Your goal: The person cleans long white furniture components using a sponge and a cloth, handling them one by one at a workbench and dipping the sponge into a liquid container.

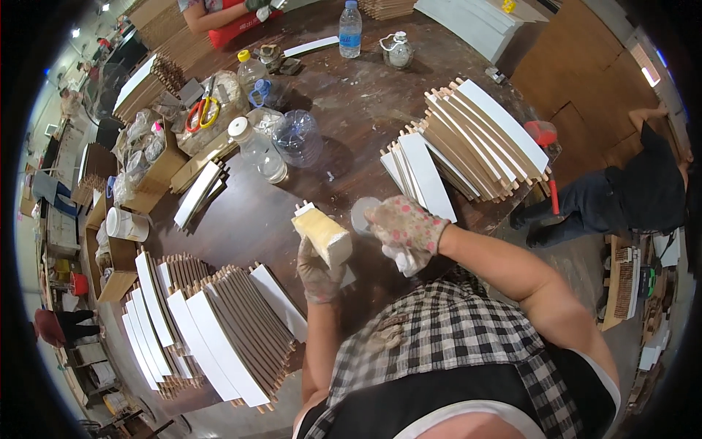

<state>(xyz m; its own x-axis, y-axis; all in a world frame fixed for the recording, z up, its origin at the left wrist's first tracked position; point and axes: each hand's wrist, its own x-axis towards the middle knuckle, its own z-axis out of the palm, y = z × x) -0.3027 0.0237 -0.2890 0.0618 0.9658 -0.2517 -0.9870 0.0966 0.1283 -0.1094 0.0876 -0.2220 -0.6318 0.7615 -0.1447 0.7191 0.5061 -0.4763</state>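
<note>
My left hand, in a stained glove, is closed around a foreshortened white board with a pale yellow face. Small wooden dowels stick out at its far end. To its right, my right hand, in a pink-dotted glove, is closed on a crumpled white cloth. A round, translucent piece shows at that hand's fingertips, slightly blurred; its kind is unclear. A gap separates the two hands above the dark tabletop.
Stacks of white dowelled boards lie front left and right. Clear bottles, a large plastic jug and scissors stand back left. A water bottle and glass jar are farther back. Other people are nearby.
</note>
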